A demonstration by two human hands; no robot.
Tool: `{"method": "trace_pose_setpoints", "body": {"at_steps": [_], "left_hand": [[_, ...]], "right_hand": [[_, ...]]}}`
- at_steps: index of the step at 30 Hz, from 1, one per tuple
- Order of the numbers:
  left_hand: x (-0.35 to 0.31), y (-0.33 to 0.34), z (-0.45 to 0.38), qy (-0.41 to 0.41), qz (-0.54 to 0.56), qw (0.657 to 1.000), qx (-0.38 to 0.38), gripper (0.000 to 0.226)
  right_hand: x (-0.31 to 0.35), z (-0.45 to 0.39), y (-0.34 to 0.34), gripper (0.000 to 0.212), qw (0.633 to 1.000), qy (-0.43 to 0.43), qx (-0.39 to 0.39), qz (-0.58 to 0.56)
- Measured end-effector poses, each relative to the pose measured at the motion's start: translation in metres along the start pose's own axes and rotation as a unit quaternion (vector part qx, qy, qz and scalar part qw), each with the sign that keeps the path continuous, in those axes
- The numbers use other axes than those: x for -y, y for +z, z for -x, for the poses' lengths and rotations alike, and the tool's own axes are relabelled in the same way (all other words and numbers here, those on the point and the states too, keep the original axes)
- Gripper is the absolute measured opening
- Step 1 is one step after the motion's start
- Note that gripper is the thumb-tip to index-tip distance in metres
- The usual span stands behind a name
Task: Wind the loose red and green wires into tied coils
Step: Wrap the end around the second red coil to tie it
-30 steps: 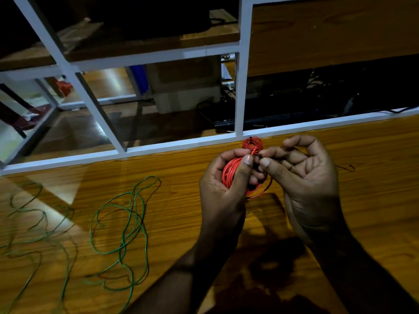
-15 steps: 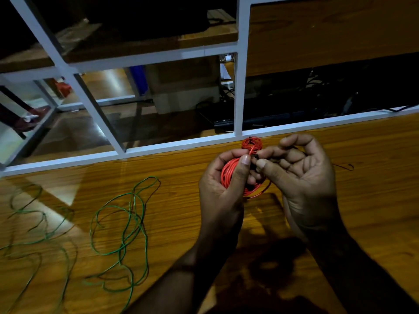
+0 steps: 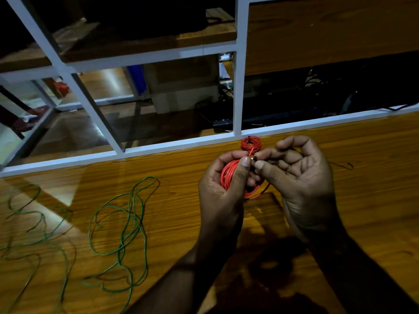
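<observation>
Fingers: left hand (image 3: 223,189) curls round the red wire coil (image 3: 229,175) at frame centre-right, thumb clamping the turns; right hand (image 3: 297,177) pinches a small dark tie end beside that thumb. Wire looks light and springy – likely to unwind if released, so hold across the bundle. Finished red coil (image 3: 250,143) sits just behind. Green wire (image 3: 127,225) sprawls lower left on the glossy wooden table (image 3: 374,200) – white frame (image 3: 238,91) beyond.

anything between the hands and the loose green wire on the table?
Nothing visible. The green wire lies loose on bare wooden table, left of the left hand. Both hands are occupied: left grips the red coil, right hand pinches at it.
</observation>
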State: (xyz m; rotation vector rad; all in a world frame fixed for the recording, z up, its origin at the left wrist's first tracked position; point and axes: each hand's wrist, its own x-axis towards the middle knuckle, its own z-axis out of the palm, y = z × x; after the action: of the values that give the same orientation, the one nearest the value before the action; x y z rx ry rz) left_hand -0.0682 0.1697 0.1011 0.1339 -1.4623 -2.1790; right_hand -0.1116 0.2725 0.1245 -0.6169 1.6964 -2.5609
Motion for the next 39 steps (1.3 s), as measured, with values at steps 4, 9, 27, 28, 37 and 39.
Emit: {"method": "trace_pose_setpoints", "body": {"at_steps": [4,9,27,28,37,39], "left_hand": [[0.0009,0.0005,0.0004,0.000,0.002,1.000,-0.004,0.018],[0.0036,0.0003,0.0013,-0.003,0.001,1.000,-0.014,0.017],[-0.0028,-0.0002,0.0013,-0.011,0.007,1.000,0.005,0.018],[-0.0030,-0.0003,0.0014,-0.011,0.007,1.000,0.005,0.017],[-0.0041,0.0011,0.0028,-0.011,0.002,1.000,0.001,0.018],[-0.0043,0.0008,0.0030,-0.011,0.003,1.000,0.002,0.019]], "right_hand": [[-0.0019,-0.0001,-0.0015,0.038,1.000,0.002,0.002,0.000],[-0.0053,-0.0001,-0.0009,0.036,1.000,0.004,-0.005,0.007],[-0.0024,0.0003,0.0008,0.033,1.000,-0.008,-0.002,-0.001],[-0.0024,0.0005,0.0004,0.033,1.000,-0.008,0.000,0.001],[0.0000,0.0017,0.0019,0.035,1.000,-0.012,-0.006,0.002],[0.0009,0.0018,0.0023,0.035,1.000,-0.014,-0.006,0.006]]}}
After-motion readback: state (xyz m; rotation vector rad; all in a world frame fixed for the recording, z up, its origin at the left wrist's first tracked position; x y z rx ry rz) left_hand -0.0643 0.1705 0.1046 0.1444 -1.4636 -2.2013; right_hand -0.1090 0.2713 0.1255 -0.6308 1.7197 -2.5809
